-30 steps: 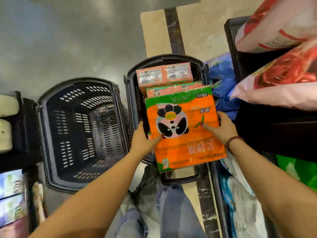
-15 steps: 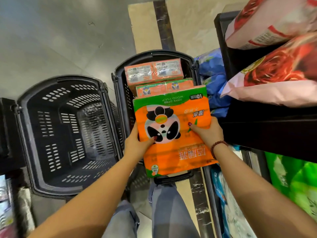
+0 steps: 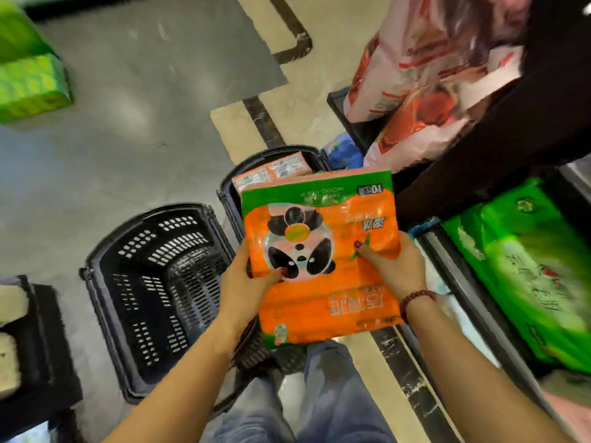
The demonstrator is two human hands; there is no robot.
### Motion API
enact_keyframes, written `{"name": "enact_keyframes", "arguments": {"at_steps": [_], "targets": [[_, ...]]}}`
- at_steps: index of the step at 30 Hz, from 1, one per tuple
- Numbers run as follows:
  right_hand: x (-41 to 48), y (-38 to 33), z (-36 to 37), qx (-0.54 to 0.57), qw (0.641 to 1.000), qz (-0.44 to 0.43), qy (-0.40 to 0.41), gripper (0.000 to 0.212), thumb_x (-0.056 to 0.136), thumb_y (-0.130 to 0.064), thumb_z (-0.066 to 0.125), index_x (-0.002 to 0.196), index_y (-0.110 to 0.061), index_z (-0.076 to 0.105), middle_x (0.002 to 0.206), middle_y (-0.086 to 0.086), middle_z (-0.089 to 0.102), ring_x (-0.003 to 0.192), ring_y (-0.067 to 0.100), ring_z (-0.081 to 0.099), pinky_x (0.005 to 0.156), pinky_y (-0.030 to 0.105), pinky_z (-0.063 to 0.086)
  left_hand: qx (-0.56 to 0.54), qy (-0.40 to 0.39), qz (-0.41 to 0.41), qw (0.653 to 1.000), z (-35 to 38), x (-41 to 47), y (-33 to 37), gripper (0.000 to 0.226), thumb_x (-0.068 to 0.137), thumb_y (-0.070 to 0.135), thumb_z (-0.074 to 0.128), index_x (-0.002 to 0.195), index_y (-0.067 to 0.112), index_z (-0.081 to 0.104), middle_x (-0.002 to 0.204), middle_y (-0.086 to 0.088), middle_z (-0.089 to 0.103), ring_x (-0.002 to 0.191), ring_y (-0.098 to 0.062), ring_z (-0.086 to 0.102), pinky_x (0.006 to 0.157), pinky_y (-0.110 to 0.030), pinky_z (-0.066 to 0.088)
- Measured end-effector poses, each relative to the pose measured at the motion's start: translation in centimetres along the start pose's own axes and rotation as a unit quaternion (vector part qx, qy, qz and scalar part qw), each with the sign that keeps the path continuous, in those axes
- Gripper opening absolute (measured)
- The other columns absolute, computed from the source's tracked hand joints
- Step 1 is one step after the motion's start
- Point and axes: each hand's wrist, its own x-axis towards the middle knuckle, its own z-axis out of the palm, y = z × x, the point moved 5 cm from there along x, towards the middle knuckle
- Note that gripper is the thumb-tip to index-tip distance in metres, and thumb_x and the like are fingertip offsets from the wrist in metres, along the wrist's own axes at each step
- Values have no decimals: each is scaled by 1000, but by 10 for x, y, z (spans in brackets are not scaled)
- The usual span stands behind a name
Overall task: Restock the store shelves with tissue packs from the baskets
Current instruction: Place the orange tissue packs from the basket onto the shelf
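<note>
The shelf [image 3: 473, 302] runs along the right, with green packs [image 3: 524, 263] on its lower tier. Two baskets stand on the floor. The right basket [image 3: 228, 199] holds more orange packs [image 3: 271, 171], and the left basket [image 3: 153, 282] sits just beside it.

The pack [image 3: 323, 251] is in the air over the right basket, clear of its rim, face up with its print upside down. The left hand [image 3: 243, 289] grips its left edge and the right hand [image 3: 393, 273] its right edge. Each thumb [image 3: 364, 251] is pressed on the front. The fingers curl behind, out of sight.

The step looks like carrying the pack to the shelf. The film is probably slick and the pack soft, so it seems best to squeeze the bulk rather than the wrap and to keep both hands on. Swing it right, lift it over the shelf's front rail, then slide it in flat. I cannot tell which slot is free.
</note>
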Motion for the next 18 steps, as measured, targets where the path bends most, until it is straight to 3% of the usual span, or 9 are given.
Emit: {"name": "enact_keyframes", "arguments": {"at_steps": [3, 7, 11, 14, 18], "targets": [[-57, 2, -23, 49, 997, 12, 58, 45, 73, -36, 80, 110, -22, 57, 111, 3, 67, 99, 23, 63, 89, 47, 52, 22, -47, 50, 997, -10, -32, 23, 73, 77, 20, 80, 139, 36, 46, 116, 7, 68, 102, -14, 66, 84, -42, 57], [-127, 16, -59, 90, 984, 26, 149, 43, 72, -36, 81, 106, -19, 60, 103, 1, 68, 84, 14, 62, 76, 34, 51, 57, -120, 120, 984, -4, -70, 47, 66, 79, 19, 78, 136, 37, 49, 113, 12, 69, 100, -9, 67, 86, -42, 57], [-190, 36, -99, 129, 963, 53, 232, 42, 72, -36, 81, 105, -21, 60, 101, -1, 67, 90, 18, 63, 82, 40, 52, 97, -204, 174, 959, 24, -104, 67, 60, 80, 18, 77, 128, 43, 50, 111, 15, 67, 100, -7, 65, 87, -35, 54], [-235, 52, -132, 136, 944, 67, 294, 39, 73, -38, 79, 103, -25, 57, 98, -4, 64, 86, 15, 60, 79, 38, 51, 117, -252, 203, 939, 53, -130, 82, 53, 77, 19, 79, 123, 35, 57, 108, 12, 68, 105, -14, 63, 89, -38, 52], [-293, 79, -176, 155, 912, 87, 369, 41, 73, -41, 78, 105, -23, 58, 102, -1, 66, 91, 21, 62, 82, 40, 51, 137, -313, 257, 904, 97, -171, 99, 58, 72, 24, 83, 125, 30, 59, 104, 9, 72, 98, -12, 67, 84, -40, 55]]}}
